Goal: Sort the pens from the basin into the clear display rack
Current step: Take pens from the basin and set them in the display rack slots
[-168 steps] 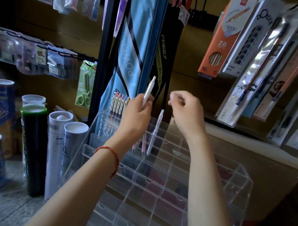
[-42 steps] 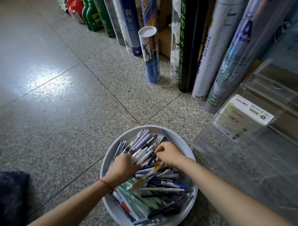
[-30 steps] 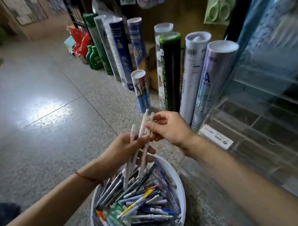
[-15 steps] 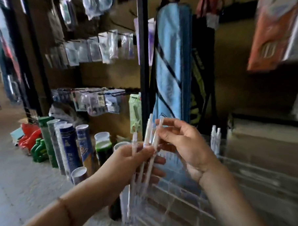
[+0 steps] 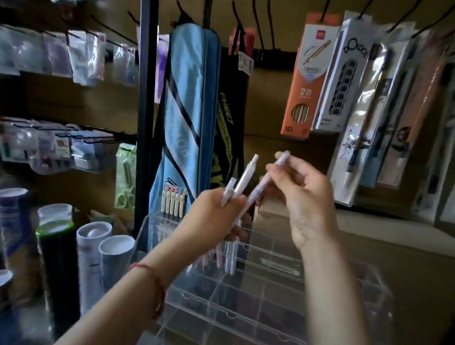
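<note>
My left hand [image 5: 214,218] grips two white pens [image 5: 243,181] upright above the clear display rack [image 5: 254,298]. To its right, my right hand [image 5: 303,199] pinches a third white pen [image 5: 266,180], tilted, with its lower end near the left hand. Several pens [image 5: 173,198] with pastel caps stand in the rack's back left compartment. A few more pale pens [image 5: 229,258] stand in a compartment below my left hand. The basin is out of view.
Tall cylindrical tubes [image 5: 92,250] stand on the floor left of the rack. A blue racket bag [image 5: 187,113] hangs behind it beside a black pole [image 5: 145,103]. An orange 2B pencil box [image 5: 307,79] and packaged pens [image 5: 375,113] hang at upper right.
I picked several white pens from the basin on the floor and lifted them to the rack. My right hand has now drawn one pen away from the bunch in my left hand.
</note>
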Motion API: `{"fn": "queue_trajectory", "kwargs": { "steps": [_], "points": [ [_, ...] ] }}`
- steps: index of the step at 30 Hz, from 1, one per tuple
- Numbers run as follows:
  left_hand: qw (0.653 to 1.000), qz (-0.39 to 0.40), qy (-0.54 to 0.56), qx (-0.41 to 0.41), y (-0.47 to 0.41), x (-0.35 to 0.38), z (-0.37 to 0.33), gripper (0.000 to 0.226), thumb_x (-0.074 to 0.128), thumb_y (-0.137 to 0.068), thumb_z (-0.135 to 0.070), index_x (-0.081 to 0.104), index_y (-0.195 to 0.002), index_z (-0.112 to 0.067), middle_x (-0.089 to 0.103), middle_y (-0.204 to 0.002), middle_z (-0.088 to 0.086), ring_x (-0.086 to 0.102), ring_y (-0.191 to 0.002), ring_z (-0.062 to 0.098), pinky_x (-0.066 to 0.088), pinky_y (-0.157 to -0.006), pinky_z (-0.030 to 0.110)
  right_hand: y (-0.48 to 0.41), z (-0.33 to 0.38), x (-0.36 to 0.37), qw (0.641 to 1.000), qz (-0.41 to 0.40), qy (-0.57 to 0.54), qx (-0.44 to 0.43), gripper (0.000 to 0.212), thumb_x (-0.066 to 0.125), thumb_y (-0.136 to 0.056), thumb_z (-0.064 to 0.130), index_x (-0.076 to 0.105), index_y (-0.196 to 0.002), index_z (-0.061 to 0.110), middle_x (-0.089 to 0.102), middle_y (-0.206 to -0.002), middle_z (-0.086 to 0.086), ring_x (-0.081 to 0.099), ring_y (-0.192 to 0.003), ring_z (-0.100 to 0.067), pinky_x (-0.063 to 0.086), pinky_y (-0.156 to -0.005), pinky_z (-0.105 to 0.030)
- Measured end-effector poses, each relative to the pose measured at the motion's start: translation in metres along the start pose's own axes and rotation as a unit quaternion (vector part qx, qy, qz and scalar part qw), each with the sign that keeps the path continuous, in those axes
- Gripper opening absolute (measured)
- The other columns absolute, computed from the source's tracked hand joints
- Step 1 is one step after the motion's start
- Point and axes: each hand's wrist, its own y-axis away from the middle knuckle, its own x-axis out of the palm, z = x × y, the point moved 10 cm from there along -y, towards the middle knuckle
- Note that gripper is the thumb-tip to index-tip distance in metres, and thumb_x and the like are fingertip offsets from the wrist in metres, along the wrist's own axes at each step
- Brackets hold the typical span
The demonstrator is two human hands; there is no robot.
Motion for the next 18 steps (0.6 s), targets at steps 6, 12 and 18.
{"fn": "queue_trajectory", "kwargs": {
  "steps": [6,12,18],
  "points": [
    [0.998,-0.059,-0.012,0.016,-0.006,-0.011,0.030,0.015,0.045,-0.095,-0.026,0.057,-0.088,-0.020,0.060,-0.058,0.007,0.056,-0.047,0.015,0.053,-0.061,0.038,0.000,0.027,-0.038,0.965,-0.149,0.120,-0.181,0.019,0.058,-0.090,0.008,0.058,-0.108,0.014,0.062,-0.095,0.007,0.062,-0.090,-0.007,0.052,-0.083,-0.022],
    [0.993,-0.069,0.093,-0.020,-0.012,0.001,0.067,0.022,0.041,-0.096,-0.027,0.056,-0.101,-0.011,0.052,-0.062,0.009,0.057,-0.041,0.004,0.052,-0.057,0.027,0.005,-0.050,0.007,0.959,0.020,0.274,-0.075,0.020,0.059,-0.090,0.009,0.061,-0.110,0.012,0.065,-0.097,0.001,0.063,-0.089,-0.009,0.053,-0.081,-0.024],
    [0.997,-0.046,0.067,0.018,-0.014,-0.001,0.070,0.020,0.043,-0.096,-0.023,0.057,-0.102,-0.010,0.053,-0.061,0.009,0.055,-0.041,0.008,0.049,-0.048,0.023,-0.003,-0.070,0.018,0.934,0.083,0.347,-0.011,0.012,0.060,-0.090,0.019,0.061,-0.101,0.016,0.068,-0.094,-0.003,0.066,-0.088,-0.016,0.056,-0.083,-0.038]
  ]
}}
